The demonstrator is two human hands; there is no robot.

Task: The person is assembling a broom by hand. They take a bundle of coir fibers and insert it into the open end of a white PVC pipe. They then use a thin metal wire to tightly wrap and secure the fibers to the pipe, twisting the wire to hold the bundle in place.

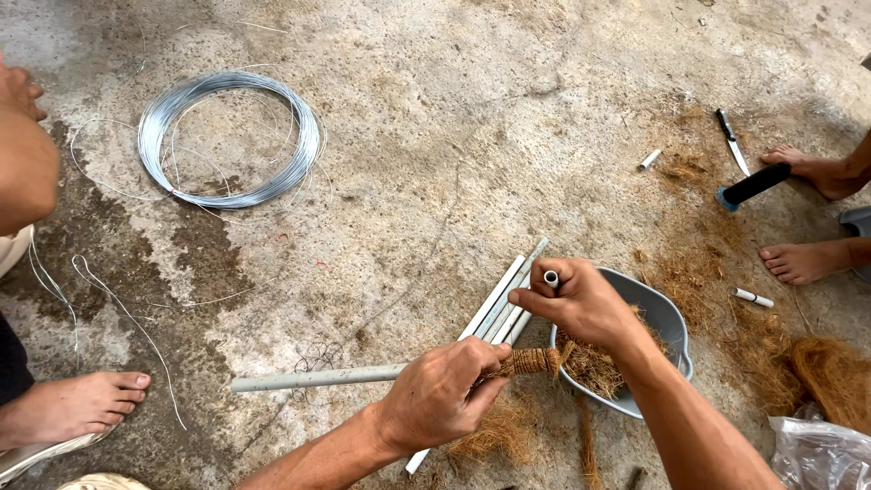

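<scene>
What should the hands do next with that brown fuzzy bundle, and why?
Probably pull the binding snug. The left hand grips a grey pipe where a fibre bundle is wrapped onto it, and the right hand holds a short white tube above. Loose fibre still sticks out toward the grey basin.

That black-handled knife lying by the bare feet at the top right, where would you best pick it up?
By the black handle, the end farther from the feet. The knife lies flat on the concrete floor, its pale blade pointing toward a foot. Probably come from above at the handle end, pinching its two long sides, clear of the blade.
</scene>
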